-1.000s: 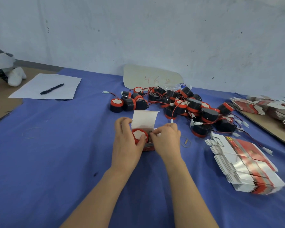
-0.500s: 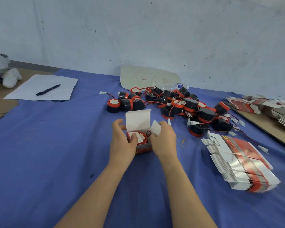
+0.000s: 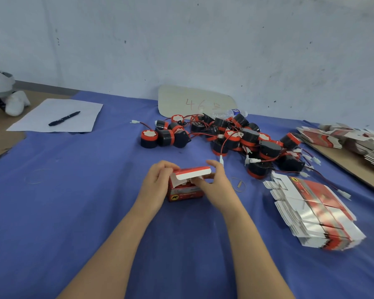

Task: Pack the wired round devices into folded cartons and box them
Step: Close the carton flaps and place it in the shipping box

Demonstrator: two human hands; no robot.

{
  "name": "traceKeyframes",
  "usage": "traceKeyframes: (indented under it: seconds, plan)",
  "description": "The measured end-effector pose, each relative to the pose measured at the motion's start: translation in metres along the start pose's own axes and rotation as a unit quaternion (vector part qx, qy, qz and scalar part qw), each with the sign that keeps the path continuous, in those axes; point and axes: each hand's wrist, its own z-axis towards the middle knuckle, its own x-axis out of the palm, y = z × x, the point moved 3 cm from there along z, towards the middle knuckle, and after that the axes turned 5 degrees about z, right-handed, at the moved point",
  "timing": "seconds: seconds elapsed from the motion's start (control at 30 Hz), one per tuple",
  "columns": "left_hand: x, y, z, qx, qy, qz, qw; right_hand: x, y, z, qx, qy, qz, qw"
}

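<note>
On blue cloth (image 3: 73,201), one carton (image 3: 185,192): left hand (image 3: 158,184) grip holds side, right hand (image 3: 216,186) grip pinches lid (image 3: 192,172); one pen (image 3: 64,118)

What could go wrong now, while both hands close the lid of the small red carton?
1. The lid is half down over the carton; a white side flap sticks out under it and may get creased as the left hand and right hand press.
2. The device inside is hidden, so its wire might get pinched.
3. A loose white connector lies just beyond the right hand and could be snagged.
</note>
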Motion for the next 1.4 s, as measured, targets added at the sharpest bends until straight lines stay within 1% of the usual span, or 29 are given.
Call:
traceKeyframes:
  seconds: [0.03, 0.13, 0.2, 0.3, 0.37, 0.47, 0.53, 0.73, 0.87, 1.03, 1.1, 1.17, 1.27, 1.37, 1.4]
  plan:
    - [0.001, 0.0, 0.0, 0.006, 0.01, 0.026, 1.0, 0.001, 0.001, -0.001, -0.019, 0.013, 0.004, 1.0]
    - [0.002, -0.001, -0.008, 0.096, 0.015, 0.116, 0.989, -0.002, 0.003, -0.001, -0.063, 0.06, -0.055, 0.995]
    - [0.0, 0.003, -0.01, 0.127, 0.028, 0.149, 0.98, -0.006, 0.0, -0.001, -0.048, 0.105, -0.052, 0.992]
    - [-0.003, 0.003, -0.006, 0.146, 0.04, 0.139, 0.979, -0.01, -0.006, -0.002, 0.002, 0.167, -0.003, 0.986]
    - [-0.004, 0.004, -0.005, 0.158, 0.031, 0.15, 0.975, -0.011, -0.008, -0.002, -0.006, 0.17, -0.001, 0.985]
    - [-0.004, 0.004, -0.006, 0.174, 0.003, 0.155, 0.972, -0.009, -0.004, -0.002, -0.054, 0.144, -0.014, 0.988]
    - [-0.004, 0.002, -0.006, 0.174, -0.005, 0.145, 0.974, -0.009, -0.003, -0.002, -0.063, 0.136, -0.013, 0.989]
    - [-0.003, 0.002, -0.009, 0.129, 0.04, 0.063, 0.989, -0.008, -0.002, -0.003, -0.066, 0.112, -0.015, 0.991]
    - [0.001, 0.0, -0.01, 0.098, 0.036, 0.016, 0.994, -0.007, -0.002, -0.002, -0.078, 0.096, -0.024, 0.992]
    - [0.006, 0.001, -0.008, 0.034, 0.044, 0.035, 0.998, -0.004, -0.001, -0.002, -0.053, 0.101, -0.018, 0.993]
    - [0.007, -0.001, -0.009, 0.02, 0.045, 0.01, 0.999, -0.002, -0.001, -0.001, -0.037, 0.079, 0.0, 0.996]
    - [0.008, -0.002, -0.011, 0.005, 0.035, 0.0, 0.999, 0.002, 0.0, -0.001, -0.031, 0.053, 0.011, 0.998]
    - [0.012, 0.001, -0.011, -0.005, 0.009, 0.052, 0.999, 0.01, -0.003, 0.0, -0.013, 0.043, 0.016, 0.999]
    - [0.017, 0.004, -0.013, -0.083, -0.026, 0.035, 0.996, 0.012, -0.005, -0.002, 0.043, 0.03, 0.021, 0.998]
    - [0.018, 0.004, -0.014, -0.101, -0.032, 0.035, 0.994, 0.012, -0.005, -0.002, 0.039, 0.026, 0.019, 0.999]
